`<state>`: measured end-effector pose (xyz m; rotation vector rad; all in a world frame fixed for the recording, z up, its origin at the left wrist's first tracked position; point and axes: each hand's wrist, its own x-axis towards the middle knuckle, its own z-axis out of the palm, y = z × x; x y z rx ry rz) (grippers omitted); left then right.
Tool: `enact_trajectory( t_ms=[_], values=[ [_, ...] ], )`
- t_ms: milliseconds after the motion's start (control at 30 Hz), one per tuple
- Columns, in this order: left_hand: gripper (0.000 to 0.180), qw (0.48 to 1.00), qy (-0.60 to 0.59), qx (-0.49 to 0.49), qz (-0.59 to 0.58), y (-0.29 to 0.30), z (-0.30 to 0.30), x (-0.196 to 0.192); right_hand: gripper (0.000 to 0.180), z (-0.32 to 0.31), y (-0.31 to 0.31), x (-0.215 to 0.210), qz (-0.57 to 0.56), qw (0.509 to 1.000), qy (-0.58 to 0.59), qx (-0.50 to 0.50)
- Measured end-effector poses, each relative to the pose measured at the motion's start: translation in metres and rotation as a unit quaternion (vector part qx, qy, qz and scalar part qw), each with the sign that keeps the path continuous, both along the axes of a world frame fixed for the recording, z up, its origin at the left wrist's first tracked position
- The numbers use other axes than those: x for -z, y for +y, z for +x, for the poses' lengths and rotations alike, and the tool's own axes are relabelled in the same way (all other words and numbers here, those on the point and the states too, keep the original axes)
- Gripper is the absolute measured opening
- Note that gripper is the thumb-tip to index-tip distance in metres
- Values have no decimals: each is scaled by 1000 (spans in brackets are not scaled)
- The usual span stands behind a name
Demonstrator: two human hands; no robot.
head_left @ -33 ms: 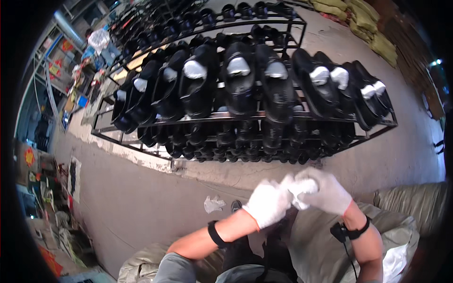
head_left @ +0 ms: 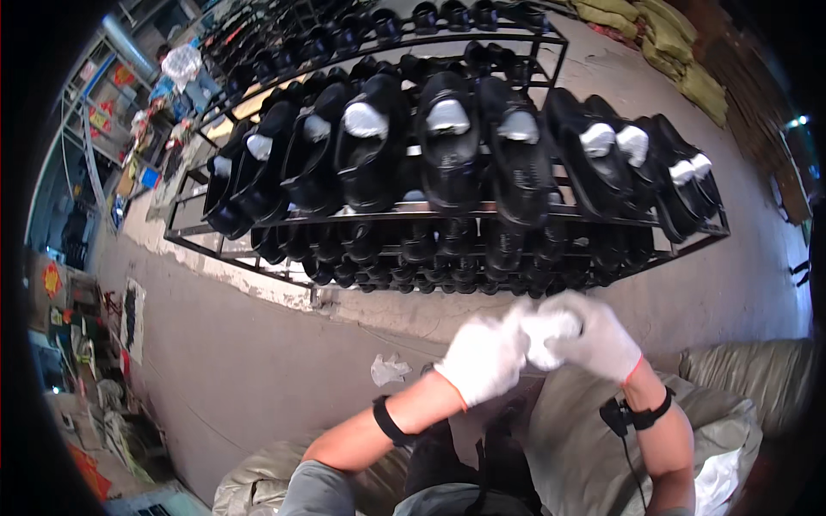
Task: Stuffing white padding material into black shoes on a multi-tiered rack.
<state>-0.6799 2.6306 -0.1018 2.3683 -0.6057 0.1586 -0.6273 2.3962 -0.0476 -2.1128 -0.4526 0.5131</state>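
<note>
In front of my body, both gloved hands meet around a crumpled white wad (head_left: 547, 331), which looks like paper. My left hand (head_left: 483, 357) is closed on its left side, and my right hand (head_left: 595, 337) curls around it from the right. The gloves are white, with orange cuffs. Beyond them, a row of black shoes (head_left: 452, 176) leans along a dark metal rack, toes pointing away. Similar white stuffing (head_left: 447, 117) sits in the openings of several shoes. The fingertips blend into the white wad, so their exact hold is partly hidden.
The metal rack (head_left: 249, 260) spans the far side, with more black shoes on lower and rear tiers. Grey-beige sacks (head_left: 731, 430) bulge beside my right arm. A white scrap (head_left: 390, 370) lies on the concrete floor. Yellowish sacks (head_left: 680, 43) are piled at far right.
Both hands have shifted slightly, and more of the white wad shows between them. The front shoes appear a little farther right in the picture.
</note>
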Motion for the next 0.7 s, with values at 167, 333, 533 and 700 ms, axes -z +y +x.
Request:
enact_trajectory(
  t_ms=[167,333,533,700],
  values=[
    [18,989,76,-92,90,104,103,71,48,74,85,103,464,787,205,352],
    [13,993,6,-68,99,116,112,119,29,144,184,156,-172,950,-256,58],
    [20,998,36,-49,-9,120,86,111,53,194,200,158,-206,911,-356,25],
    [60,916,-54,-362,-164,183,11,83,68,46,244,84,-47,990,-61,119]
  ],
)
